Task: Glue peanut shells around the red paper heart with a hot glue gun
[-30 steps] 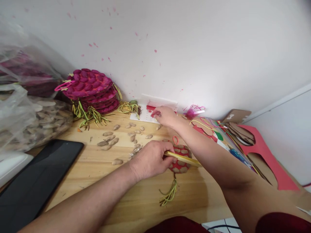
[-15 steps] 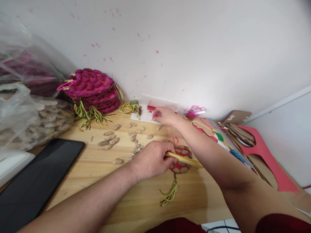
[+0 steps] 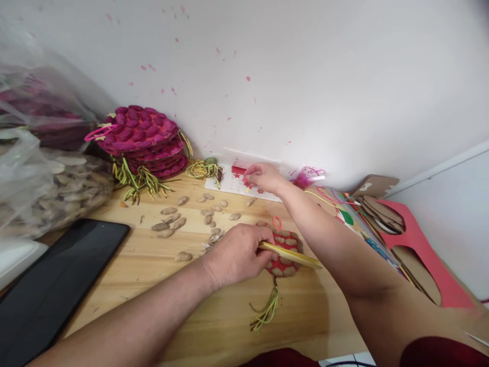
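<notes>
Left hand (image 3: 241,252) grasps a yellow strip (image 3: 292,255) over a peanut-studded red disc (image 3: 283,266) on the surface (image 3: 214,326); right hand (image 3: 265,177) curls above a sheet (image 3: 217,184) of red stars (image 3: 237,176), its hold unclear.

We read this as a craft corner; home or workshop, we cannot tell. Wooden table (image 3: 225,326) against a white wall (image 3: 344,76). Landmark: a stack of purple peanut-covered discs (image 3: 141,133). Above it and to its right, we see pink specks (image 3: 248,79) on the wall. Left of it, a clear bag of peanuts (image 3: 76,191); just right, tangled string (image 3: 206,167); farther right, a sheet of red stars (image 3: 237,186); well right, red card (image 3: 420,244) with cut-out holes.
</notes>
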`<state>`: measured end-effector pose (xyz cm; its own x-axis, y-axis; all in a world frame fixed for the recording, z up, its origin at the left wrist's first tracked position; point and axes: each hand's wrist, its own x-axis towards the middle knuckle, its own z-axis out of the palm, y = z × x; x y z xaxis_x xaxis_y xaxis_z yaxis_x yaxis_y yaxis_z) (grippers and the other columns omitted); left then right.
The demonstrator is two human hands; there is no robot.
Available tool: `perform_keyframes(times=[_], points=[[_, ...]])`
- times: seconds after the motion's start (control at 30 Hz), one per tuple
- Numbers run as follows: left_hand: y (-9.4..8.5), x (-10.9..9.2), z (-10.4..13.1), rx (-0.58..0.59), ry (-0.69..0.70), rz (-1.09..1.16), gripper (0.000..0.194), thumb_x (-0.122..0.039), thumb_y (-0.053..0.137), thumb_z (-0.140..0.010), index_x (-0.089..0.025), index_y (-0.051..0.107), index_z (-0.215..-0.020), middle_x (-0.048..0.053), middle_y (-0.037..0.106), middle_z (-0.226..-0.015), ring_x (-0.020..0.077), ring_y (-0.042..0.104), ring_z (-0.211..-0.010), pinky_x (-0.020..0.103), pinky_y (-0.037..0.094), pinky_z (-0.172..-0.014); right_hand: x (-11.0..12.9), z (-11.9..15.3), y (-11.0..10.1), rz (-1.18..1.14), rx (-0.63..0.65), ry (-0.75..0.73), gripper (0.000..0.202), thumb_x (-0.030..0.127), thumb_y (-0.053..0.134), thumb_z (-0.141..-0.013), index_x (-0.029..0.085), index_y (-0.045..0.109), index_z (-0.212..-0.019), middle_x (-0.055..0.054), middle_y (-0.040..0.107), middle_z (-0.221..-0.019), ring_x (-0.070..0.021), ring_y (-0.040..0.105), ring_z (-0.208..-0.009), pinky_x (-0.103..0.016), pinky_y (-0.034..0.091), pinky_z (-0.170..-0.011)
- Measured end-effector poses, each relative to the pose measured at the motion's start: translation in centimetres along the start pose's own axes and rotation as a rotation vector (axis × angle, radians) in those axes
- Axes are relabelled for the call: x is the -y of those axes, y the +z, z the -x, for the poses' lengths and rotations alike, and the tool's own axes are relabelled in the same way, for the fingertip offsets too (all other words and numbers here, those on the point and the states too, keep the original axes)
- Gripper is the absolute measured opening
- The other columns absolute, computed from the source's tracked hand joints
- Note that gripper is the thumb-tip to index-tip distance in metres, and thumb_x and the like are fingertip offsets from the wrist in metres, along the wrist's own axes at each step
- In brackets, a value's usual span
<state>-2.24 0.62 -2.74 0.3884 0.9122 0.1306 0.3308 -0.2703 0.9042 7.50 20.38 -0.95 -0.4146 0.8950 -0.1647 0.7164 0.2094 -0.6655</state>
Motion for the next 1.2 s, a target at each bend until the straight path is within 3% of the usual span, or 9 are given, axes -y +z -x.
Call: perform_keyframes(times=[0.17,0.3,0.4,0.57,0.8,0.93,1.03,1.1,1.2], points=[[-0.1,0.1,0.0,-0.003,-0.004,-0.004,0.013,-0.014,0.06,-0.085,-0.02,0.071,-0.083,-0.002,0.071,-0.076,0.0128,0.062,-0.067,0.025,0.043,-0.066,-0.2,-0.3,0.2,0.004,-0.012,-0.002,0.01,0.013,0.063,-0.094,0.019,0.07,-0.097,-0.005,0.079,-0.088,-0.0124,0.066,-0.062,-0.019,0.042,-0.042],[0.0,0.1,0.0,-0.002,-0.017,0.017,0.012,-0.014,0.06,-0.085,-0.02,0.07,-0.081,-0.002,0.07,-0.075,0.0129,0.061,-0.067,0.025,0.042,-0.065,-0.3,-0.5,0.2,0.083,-0.038,-0.055,0.01,0.018,0.066,-0.094,0.019,0.075,-0.098,-0.003,0.076,-0.076,-0.0117,0.06,-0.055,-0.021,0.041,-0.046],[0.2,0.0,0.0,-0.006,-0.044,0.1,0.01,-0.014,0.061,-0.084,-0.019,0.069,-0.08,-0.002,0.07,-0.075,0.0124,0.059,-0.067,0.024,0.042,-0.064,-0.1,-0.6,0.4,0.172,-0.057,-0.118,0.014,0.017,0.066,-0.094,0.018,0.079,-0.1,-0.002,0.074,-0.073,-0.013,0.061,-0.058,-0.023,0.045,-0.055],[0.6,0.1,-0.2,-0.022,-0.158,0.274,0.007,-0.022,0.068,-0.083,-0.019,0.074,-0.086,0.0,0.075,-0.085,0.0158,0.066,-0.077,0.026,0.048,-0.071,0.4,-1.2,0.8,0.289,-0.047,-0.238,0.015,0.016,0.067,-0.093,0.018,0.08,-0.1,-0.005,0.078,-0.085,-0.0182,0.068,-0.079,-0.028,0.049,-0.076],[0.4,-0.3,0.2,-0.025,-0.242,0.008,0.017,-0.032,0.063,-0.09,-0.021,0.075,-0.092,0.004,0.079,-0.091,0.0224,0.071,-0.084,0.032,0.052,-0.076,2.1,-1.0,1.2,0.346,-0.029,-0.304,0.014,0.02,0.066,-0.095,0.017,0.078,-0.101,-0.006,0.079,-0.097,-0.0193,0.07,-0.089,-0.028,0.049,-0.079],[0.4,-0.2,0.3,-0.045,-0.203,-0.023,0.023,-0.037,0.062,-0.093,-0.024,0.074,-0.108,0.005,0.08,-0.103,0.0242,0.074,-0.094,0.034,0.055,-0.083,4.1,-0.8,2.0,0.346,-0.014,-0.31,0.047,0.043,0.071,-0.095,0.015,0.068,-0.133,-0.009,0.078,-0.112,-0.0204,0.071,-0.096,-0.029,0.051,-0.082],[0.4,0.0,0.4,-0.023,-0.177,-0.046,0.026,-0.037,0.063,-0.092,-0.026,0.073,-0.113,0.005,0.08,-0.107,0.0246,0.074,-0.097,0.034,0.055,-0.085,5.8,-1.7,3.1,0.382,0.02,-0.303,0.071,0.055,0.077,-0.087,0.013,0.062,-0.142,-0.014,0.076,-0.12,-0.0259,0.071,-0.104,-0.033,0.052,-0.087],[0.3,-0.1,0.4,0.007,-0.182,-0.085,0.025,-0.035,0.063,-0.09,-0.025,0.074,-0.111,0.006,0.08,-0.106,0.0255,0.074,-0.095,0.035,0.055,-0.083,6.8,-2.6,3.8,0.414,0.04,-0.304,0.069,0.054,0.081,-0.083,0.013,0.066,-0.136,-0.016,0.075,-0.123,-0.029,0.071,-0.109,-0.033,0.052,-0.09],[0.2,-0.3,0.4,0.031,-0.189,-0.119,0.023,-0.032,0.062,-0.089,-0.024,0.074,-0.107,0.006,0.079,-0.101,0.0259,0.074,-0.091,0.035,0.054,-0.079,7.7,-3.6,4.7,0.449,0.04,-0.296,0.044,0.039,0.082,-0.084,0.013,0.075,-0.119,-0.017,0.077,-0.119,-0.0301,0.071,-0.108,-0.033,0.051,-0.089]])
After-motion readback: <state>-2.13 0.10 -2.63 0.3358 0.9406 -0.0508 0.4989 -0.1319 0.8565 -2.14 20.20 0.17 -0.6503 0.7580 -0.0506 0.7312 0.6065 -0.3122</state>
